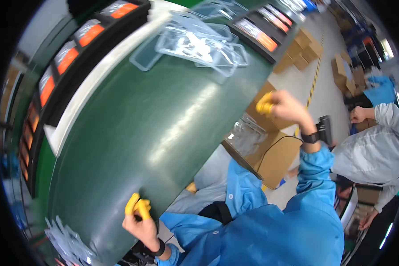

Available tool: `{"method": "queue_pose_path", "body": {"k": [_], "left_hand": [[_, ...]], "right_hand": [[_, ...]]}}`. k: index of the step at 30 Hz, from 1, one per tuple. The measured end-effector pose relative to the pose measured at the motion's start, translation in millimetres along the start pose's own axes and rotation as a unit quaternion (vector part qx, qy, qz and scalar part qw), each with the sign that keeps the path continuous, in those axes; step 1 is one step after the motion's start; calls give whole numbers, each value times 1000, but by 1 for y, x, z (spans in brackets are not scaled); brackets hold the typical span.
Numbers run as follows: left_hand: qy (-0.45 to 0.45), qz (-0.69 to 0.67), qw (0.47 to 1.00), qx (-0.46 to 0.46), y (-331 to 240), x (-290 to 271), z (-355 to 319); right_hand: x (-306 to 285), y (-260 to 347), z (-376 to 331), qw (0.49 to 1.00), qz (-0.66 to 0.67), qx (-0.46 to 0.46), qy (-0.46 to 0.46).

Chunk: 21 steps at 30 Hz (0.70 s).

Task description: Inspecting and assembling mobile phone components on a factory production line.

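Note:
My left hand (pixel 142 224) is over the near edge of the green table (pixel 119 142), at the lower left. Yellow covers sit on its fingertips; the fingers are bent but apart, with nothing seen between them. Out to the right, my right hand (pixel 288 107) hangs above an open cardboard box (pixel 277 162) beside the table. Its yellow-covered fingers are curled together and slightly blurred, and whether they hold anything is hidden. Inside the box lie clear plastic pieces (pixel 249 135). Clear plastic trays (pixel 195 44) are piled loosely at the table's far end.
A black rack with orange-marked packs (pixel 66 57) runs along the far left side. Another black tray (pixel 260 33) stands at the far end. More clear plastic pieces (pixel 68 241) lie at lower left. A person in a grey jacket (pixel 368 150) is at right, near cardboard boxes (pixel 302 48).

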<state>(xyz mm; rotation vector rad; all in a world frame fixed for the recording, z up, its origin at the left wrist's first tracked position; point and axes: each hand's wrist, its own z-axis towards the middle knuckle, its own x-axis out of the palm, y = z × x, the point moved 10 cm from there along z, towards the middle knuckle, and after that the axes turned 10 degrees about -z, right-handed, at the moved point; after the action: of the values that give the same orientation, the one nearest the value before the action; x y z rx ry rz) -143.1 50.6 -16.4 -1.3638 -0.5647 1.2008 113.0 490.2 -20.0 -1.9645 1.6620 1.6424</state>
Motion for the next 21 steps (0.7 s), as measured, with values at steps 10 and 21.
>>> {"method": "queue_pose_path", "body": {"k": [10, 21], "left_hand": [[133, 179, 972, 77, -18, 75, -7], [164, 326, 925, 102, -52, 124, 0]], "right_hand": [[320, -451, 0, 927, 23, 366, -75], [357, -535, 39, 710, 118, 670, -181]]}}
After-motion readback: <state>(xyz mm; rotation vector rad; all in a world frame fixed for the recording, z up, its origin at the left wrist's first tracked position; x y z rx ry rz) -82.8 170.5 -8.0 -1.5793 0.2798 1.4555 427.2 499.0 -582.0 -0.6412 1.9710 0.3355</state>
